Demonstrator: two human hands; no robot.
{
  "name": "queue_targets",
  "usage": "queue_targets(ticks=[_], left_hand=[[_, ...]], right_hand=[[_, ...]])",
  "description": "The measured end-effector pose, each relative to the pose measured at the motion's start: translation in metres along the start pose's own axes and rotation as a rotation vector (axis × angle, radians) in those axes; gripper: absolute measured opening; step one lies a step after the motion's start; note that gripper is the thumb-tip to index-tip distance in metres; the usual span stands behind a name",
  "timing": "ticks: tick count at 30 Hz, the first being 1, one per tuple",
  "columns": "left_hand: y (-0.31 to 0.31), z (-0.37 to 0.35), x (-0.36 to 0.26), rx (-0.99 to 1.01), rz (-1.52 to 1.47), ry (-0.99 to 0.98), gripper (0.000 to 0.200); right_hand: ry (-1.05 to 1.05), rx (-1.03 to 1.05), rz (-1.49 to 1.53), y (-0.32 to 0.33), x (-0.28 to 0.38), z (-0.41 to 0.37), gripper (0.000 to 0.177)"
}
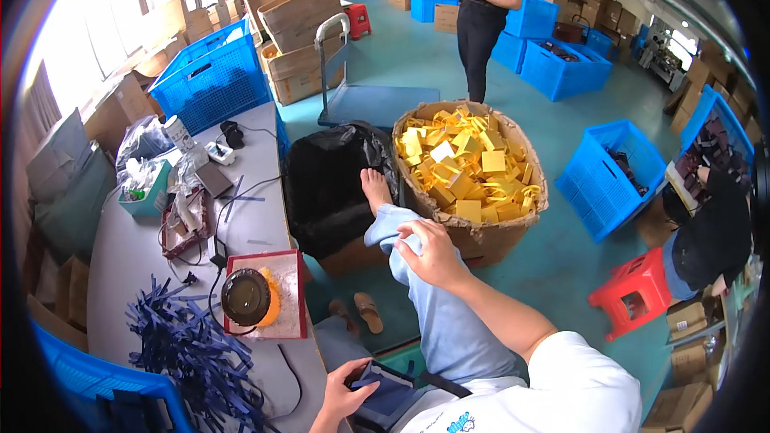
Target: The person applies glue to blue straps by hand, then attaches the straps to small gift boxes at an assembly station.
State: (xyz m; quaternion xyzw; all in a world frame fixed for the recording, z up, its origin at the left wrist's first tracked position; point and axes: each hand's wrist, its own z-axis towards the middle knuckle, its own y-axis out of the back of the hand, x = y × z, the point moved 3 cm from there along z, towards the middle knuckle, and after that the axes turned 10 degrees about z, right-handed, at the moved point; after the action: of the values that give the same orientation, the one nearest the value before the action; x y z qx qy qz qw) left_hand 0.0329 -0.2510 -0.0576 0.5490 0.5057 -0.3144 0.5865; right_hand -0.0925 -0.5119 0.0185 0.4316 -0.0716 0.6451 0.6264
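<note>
My left hand (350,390) is low in the view at my lap, its fingers and thumb closed on the near edge of a dark blue box (391,398) with a dark strap. Part of the box is hidden by the hand. My right hand (433,255) lies on the raised, jeans-covered leg (449,313), fingers apart and nothing held. On the table to the left, a heap of dark blue ribbon strips (188,345) lies beside a red-edged board (289,297) carrying a round, dark-topped device (245,297).
A large carton (481,232) full of yellow boxes (493,162) stands ahead, next to a black-lined bin (329,184). Behind are a blue trolley (377,104) and a standing person (485,16). Blue crates (609,176), a red stool (634,289) and a seated person (710,228) are right.
</note>
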Motion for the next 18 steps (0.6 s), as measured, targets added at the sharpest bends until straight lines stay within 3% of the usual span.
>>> queue_targets(ticks=[5,9,11,14,15,17,18], left_hand=[[0.0,0.001,0.002,0.024,0.017,0.021,0.043],[0.0,0.0,0.005,0.015,0.014,0.013,0.042],[0.0,0.001,0.005,-0.018,0.063,-0.074,0.041],[-0.001,0.0,0.0,-0.01,0.092,-0.047,0.042],[0.0,0.001,0.0,0.003,0.091,-0.043,0.042],[0.0,0.001,-0.002,0.017,0.064,-0.027,0.042],[0.0,0.002,-0.003,0.017,0.069,-0.019,0.041]], right_hand=[[-0.117,0.187,0.21,-0.013,-0.012,0.035,0.02],[-0.135,0.482,0.133,-0.04,-0.031,0.047,0.023],[-0.143,0.485,-0.009,-0.046,-0.056,0.057,0.026],[-0.213,0.548,-0.316,-0.052,-0.105,0.059,0.037],[-0.298,0.606,-0.352,-0.057,-0.122,0.049,0.044],[-0.519,0.986,-0.238,-0.071,-0.15,0.043,0.054],[-0.454,1.028,-0.268,-0.073,-0.15,0.043,0.061]])
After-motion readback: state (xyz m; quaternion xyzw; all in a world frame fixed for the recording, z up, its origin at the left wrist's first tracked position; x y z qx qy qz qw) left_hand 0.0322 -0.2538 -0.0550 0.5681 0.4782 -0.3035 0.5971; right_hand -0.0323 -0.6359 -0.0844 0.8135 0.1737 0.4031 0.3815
